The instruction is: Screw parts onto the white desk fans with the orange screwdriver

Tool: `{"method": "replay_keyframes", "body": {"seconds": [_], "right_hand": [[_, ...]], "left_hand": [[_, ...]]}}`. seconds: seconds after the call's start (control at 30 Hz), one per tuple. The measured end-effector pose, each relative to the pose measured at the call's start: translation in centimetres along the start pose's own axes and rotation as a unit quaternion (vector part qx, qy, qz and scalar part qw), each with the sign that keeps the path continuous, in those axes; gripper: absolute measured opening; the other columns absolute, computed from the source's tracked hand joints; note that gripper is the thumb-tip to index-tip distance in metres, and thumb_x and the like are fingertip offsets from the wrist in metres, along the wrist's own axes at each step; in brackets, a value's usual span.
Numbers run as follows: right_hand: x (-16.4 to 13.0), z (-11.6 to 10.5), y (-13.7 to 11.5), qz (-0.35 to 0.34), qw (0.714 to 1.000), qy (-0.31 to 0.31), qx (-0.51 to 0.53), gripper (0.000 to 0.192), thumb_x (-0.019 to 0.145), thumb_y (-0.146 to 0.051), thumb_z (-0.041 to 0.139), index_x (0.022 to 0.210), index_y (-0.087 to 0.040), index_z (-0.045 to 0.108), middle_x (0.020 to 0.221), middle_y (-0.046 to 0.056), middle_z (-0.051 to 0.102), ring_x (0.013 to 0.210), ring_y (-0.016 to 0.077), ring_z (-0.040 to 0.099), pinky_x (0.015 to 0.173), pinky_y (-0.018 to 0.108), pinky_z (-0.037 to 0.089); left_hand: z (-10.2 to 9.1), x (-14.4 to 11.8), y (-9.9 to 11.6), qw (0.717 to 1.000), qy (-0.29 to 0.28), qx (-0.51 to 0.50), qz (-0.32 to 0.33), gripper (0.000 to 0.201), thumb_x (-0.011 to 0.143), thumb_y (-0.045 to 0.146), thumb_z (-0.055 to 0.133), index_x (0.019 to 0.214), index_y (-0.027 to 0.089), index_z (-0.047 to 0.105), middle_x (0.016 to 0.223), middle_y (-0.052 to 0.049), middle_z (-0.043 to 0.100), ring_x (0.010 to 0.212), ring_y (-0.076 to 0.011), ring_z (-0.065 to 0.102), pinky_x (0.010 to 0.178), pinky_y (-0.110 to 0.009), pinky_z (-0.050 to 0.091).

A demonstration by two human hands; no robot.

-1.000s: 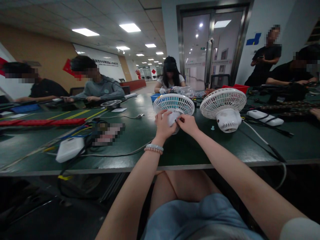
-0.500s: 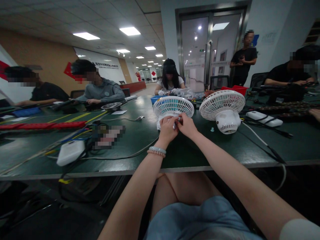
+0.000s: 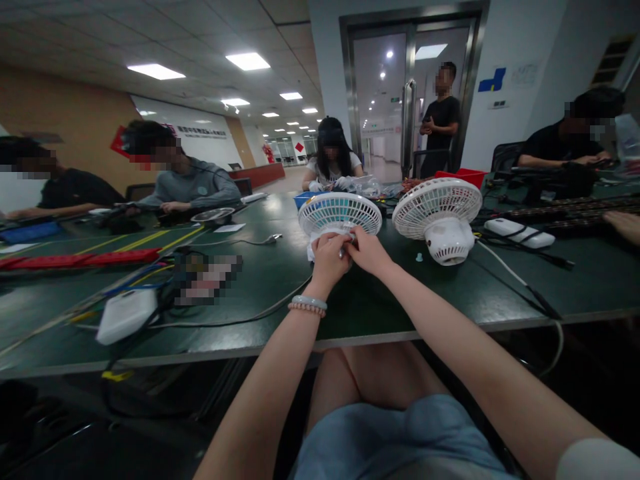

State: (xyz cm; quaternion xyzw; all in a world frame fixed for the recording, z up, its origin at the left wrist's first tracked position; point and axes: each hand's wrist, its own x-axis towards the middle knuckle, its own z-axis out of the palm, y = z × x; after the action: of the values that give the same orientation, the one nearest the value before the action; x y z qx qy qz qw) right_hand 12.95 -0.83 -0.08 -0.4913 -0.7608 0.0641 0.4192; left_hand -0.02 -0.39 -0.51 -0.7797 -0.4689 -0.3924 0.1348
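A white fan [image 3: 340, 212] rests on the green table right in front of me, its round grille tipped upward and away. My left hand [image 3: 331, 261] is closed around the near side of its housing, covering most of it. Close beside it, my right hand [image 3: 371, 253] has its fingers pinched together against the same housing. The two hands' fingertips meet there, and whatever sits between the right fingers is hidden. To the right stands a second white fan [image 3: 440, 210], its vented motor housing [image 3: 449, 241] facing me. A small pale blue plastic piece [image 3: 419, 257] lies between the fans.
A white power block [image 3: 127, 315] with cables lies at left, near a red strip [image 3: 80, 259]. Another white block [image 3: 520, 233] is on the right. Across the table [image 3: 280, 293] a gloved person [image 3: 333, 160] sits; a blue bin [image 3: 306, 199] and red bin [image 3: 463, 177] stand behind the fans.
My hands stay together on the near fan, with only slight finger movement. The view has shifted a little. The standing person has moved left, in front of the glass door.
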Motion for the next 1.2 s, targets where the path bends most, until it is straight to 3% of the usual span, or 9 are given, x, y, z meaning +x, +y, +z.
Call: {"method": "replay_keyframes", "body": {"seconds": [0.1, 0.23, 0.37, 0.47, 0.53, 0.6, 0.9, 1.1, 1.2], "right_hand": [[0.0, -0.7, -0.4, 0.015, 0.999, 0.000, -0.052, 0.029, 0.088, -0.034, 0.037, 0.108, -0.017, 0.049, 0.094, 0.011, 0.064, 0.085, 0.0227, 0.060, 0.075, 0.033, 0.044], [0.8, -1.5, 0.0, 0.054, 0.992, 0.026, -0.115, 0.024, 0.087, -0.024, 0.034, 0.099, -0.017, 0.054, 0.098, 0.013, 0.063, 0.089, 0.0245, 0.060, 0.074, 0.035, 0.044], [1.6, -1.3, 2.0, 0.075, 0.983, -0.071, -0.153, 0.017, 0.076, -0.019, 0.052, 0.089, -0.016, 0.061, 0.091, 0.014, 0.064, 0.085, 0.0252, 0.060, 0.072, 0.033, 0.045], [1.3, -0.7, 3.8, -0.007, 0.979, -0.156, -0.133, 0.017, 0.070, -0.016, 0.057, 0.084, -0.017, 0.064, 0.090, 0.011, 0.065, 0.085, 0.0231, 0.060, 0.072, 0.030, 0.044], [0.9, -0.3, 4.7, -0.074, 0.973, -0.184, -0.122, 0.019, 0.069, -0.016, 0.057, 0.085, -0.018, 0.066, 0.094, 0.010, 0.064, 0.086, 0.0217, 0.059, 0.072, 0.028, 0.044], [0.6, 0.0, 5.1, -0.097, 0.967, -0.200, -0.125, 0.018, 0.069, -0.017, 0.057, 0.084, -0.019, 0.068, 0.093, 0.009, 0.064, 0.084, 0.0205, 0.059, 0.072, 0.027, 0.044], [0.3, 0.0, 4.4, -0.060, 0.968, -0.210, -0.124, 0.023, 0.066, -0.004, 0.054, 0.075, -0.019, 0.069, 0.083, 0.007, 0.066, 0.081, 0.0194, 0.060, 0.072, 0.027, 0.043], [0.1, -0.1, 4.4, -0.042, 0.969, -0.189, -0.152, 0.019, 0.068, -0.005, 0.056, 0.076, -0.017, 0.067, 0.096, 0.011, 0.062, 0.081, 0.0200, 0.059, 0.068, 0.027, 0.043], [0.1, -0.2, 4.5, -0.034, 0.969, -0.197, -0.143, 0.021, 0.068, -0.004, 0.055, 0.077, -0.018, 0.067, 0.089, 0.009, 0.063, 0.081, 0.0195, 0.059, 0.068, 0.026, 0.043]], "left_hand": [[-0.1, 0.0, 0.0, 1.000, 0.001, -0.004, 0.006, 0.028, 0.072, 0.022, 0.053, 0.099, 0.022, 0.062, 0.098, -0.005, 0.066, 0.105, -0.0224, 0.052, 0.094, -0.040, 0.031], [-0.3, 0.0, 0.0, 1.000, -0.011, -0.005, 0.001, 0.028, 0.072, 0.023, 0.055, 0.098, 0.023, 0.062, 0.099, -0.004, 0.066, 0.106, -0.0227, 0.051, 0.094, -0.041, 0.031], [-0.6, 0.0, 0.2, 1.000, -0.028, -0.003, -0.008, 0.026, 0.073, 0.025, 0.054, 0.098, 0.025, 0.063, 0.099, -0.003, 0.066, 0.107, -0.0235, 0.050, 0.095, -0.042, 0.030], [-0.6, -0.1, 0.2, 1.000, -0.027, -0.004, -0.005, 0.025, 0.074, 0.025, 0.054, 0.098, 0.025, 0.063, 0.098, -0.003, 0.066, 0.107, -0.0235, 0.050, 0.094, -0.042, 0.030], [-0.6, -0.1, 0.1, 1.000, -0.024, -0.009, 0.001, 0.024, 0.075, 0.025, 0.053, 0.097, 0.026, 0.064, 0.096, -0.002, 0.066, 0.106, -0.0234, 0.050, 0.094, -0.042, 0.030], [-0.6, -0.1, 0.0, 1.000, -0.020, -0.014, 0.003, 0.024, 0.074, 0.025, 0.054, 0.096, 0.026, 0.064, 0.095, -0.002, 0.067, 0.105, -0.0232, 0.050, 0.094, -0.042, 0.030], [-0.6, 0.1, 0.0, 1.000, -0.027, -0.013, -0.005, 0.025, 0.073, 0.025, 0.056, 0.096, 0.026, 0.065, 0.095, -0.002, 0.066, 0.105, -0.0233, 0.051, 0.094, -0.042, 0.030], [-0.5, 0.2, -0.1, 1.000, -0.008, -0.021, 0.002, 0.024, 0.072, 0.025, 0.057, 0.094, 0.027, 0.066, 0.093, -0.001, 0.066, 0.103, -0.0230, 0.051, 0.093, -0.042, 0.030], [-0.5, 0.3, -0.1, 1.000, -0.012, -0.020, 0.002, 0.023, 0.072, 0.025, 0.057, 0.093, 0.027, 0.065, 0.093, -0.002, 0.066, 0.103, -0.0234, 0.051, 0.093, -0.043, 0.031]]}}
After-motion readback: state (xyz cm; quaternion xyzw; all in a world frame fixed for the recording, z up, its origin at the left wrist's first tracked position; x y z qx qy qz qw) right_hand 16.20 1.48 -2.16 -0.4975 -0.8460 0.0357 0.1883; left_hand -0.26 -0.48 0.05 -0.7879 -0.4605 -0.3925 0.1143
